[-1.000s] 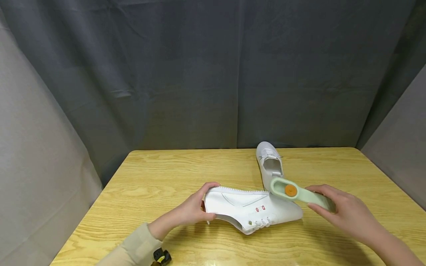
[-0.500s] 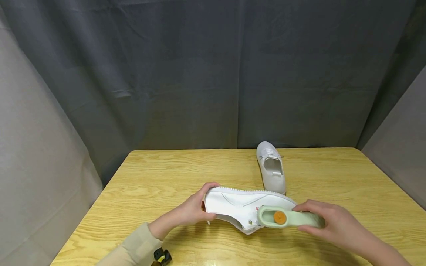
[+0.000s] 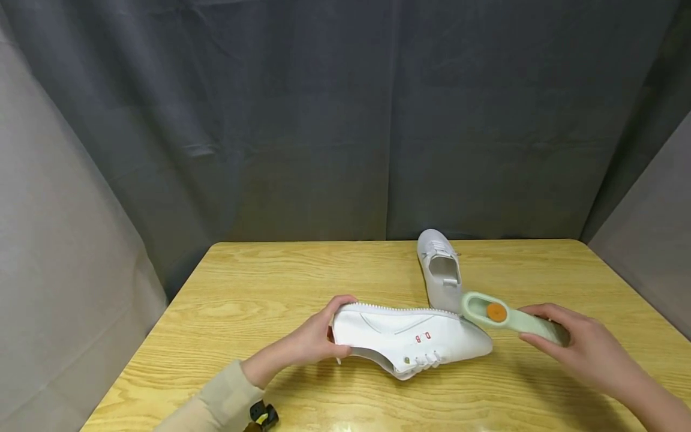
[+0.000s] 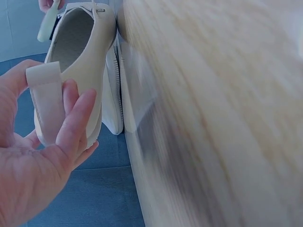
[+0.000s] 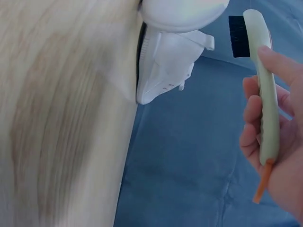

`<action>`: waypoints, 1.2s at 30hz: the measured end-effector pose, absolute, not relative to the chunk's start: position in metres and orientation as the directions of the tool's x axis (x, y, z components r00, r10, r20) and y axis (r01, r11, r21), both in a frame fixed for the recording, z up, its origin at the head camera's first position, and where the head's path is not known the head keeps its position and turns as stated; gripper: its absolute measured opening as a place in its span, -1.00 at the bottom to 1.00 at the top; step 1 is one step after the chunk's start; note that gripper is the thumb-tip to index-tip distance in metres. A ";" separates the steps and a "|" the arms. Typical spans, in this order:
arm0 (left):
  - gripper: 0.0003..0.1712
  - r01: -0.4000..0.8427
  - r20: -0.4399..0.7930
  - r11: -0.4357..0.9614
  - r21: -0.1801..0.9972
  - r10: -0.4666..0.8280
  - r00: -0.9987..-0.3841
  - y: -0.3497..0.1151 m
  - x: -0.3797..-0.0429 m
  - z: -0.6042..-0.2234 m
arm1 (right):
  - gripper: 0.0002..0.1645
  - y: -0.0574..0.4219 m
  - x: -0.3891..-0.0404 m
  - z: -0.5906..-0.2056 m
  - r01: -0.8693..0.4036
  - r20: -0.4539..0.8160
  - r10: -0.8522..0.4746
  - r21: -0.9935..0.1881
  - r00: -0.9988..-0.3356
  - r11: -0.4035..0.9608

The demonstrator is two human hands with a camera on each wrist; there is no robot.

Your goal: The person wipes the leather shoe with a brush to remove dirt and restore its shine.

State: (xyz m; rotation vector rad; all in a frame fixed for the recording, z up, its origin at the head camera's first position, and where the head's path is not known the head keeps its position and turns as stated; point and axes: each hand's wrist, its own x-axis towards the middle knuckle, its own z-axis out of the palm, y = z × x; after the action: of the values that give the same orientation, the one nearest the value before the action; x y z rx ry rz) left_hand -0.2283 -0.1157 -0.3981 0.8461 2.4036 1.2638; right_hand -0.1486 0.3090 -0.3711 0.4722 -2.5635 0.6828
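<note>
My left hand (image 3: 313, 341) grips a white sneaker (image 3: 388, 330) by its heel. The sneaker is turned on its side, its toe to the right and its opening facing me. In the left wrist view, thumb and fingers wrap the heel of the sneaker (image 4: 87, 71) around its pull tab (image 4: 47, 94). A pale green shoe brush (image 3: 531, 324) with an orange button is held by its handle in my right hand (image 3: 594, 351). Its head is near the sneaker's toe, toward the sole edge. Black bristles (image 5: 239, 37) show in the right wrist view, facing the sneaker side.
Behind the held sneaker stands a second white sneaker (image 3: 444, 288), sole down, toe toward the back edge of the wooden table (image 3: 302, 270). A small black object (image 3: 263, 415) shows by my left sleeve. Grey curtains (image 3: 302, 120) enclose the back and sides.
The brush swept from the toe down and left across the sneaker's side, then back up and right to the toe's far end. My left hand and the sneaker stay put.
</note>
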 end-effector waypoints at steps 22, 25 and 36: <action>-0.08 0.366 0.013 0.431 0.825 0.633 -0.774 -0.115 -0.230 -0.399 | -0.50 0.292 -0.140 -0.382 -0.558 0.432 -0.389 -0.389 -0.814 0.733; -0.08 0.365 0.014 0.431 0.825 0.631 -0.776 -0.115 -0.229 -0.399 | -0.54 0.309 -0.139 -0.384 -0.489 0.392 -0.336 -0.409 -0.857 0.771; -0.06 0.366 0.015 0.431 0.825 0.632 -0.775 -0.115 -0.228 -0.398 | -0.53 0.369 -0.133 -0.397 -0.358 0.370 -0.232 -0.320 -0.900 0.877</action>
State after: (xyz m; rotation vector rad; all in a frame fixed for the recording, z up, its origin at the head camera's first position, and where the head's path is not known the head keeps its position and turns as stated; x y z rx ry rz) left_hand -0.2283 -0.1152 -0.3977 0.8612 2.3908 1.2681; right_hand -0.1328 0.3693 -0.3975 0.4402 -2.7251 0.5530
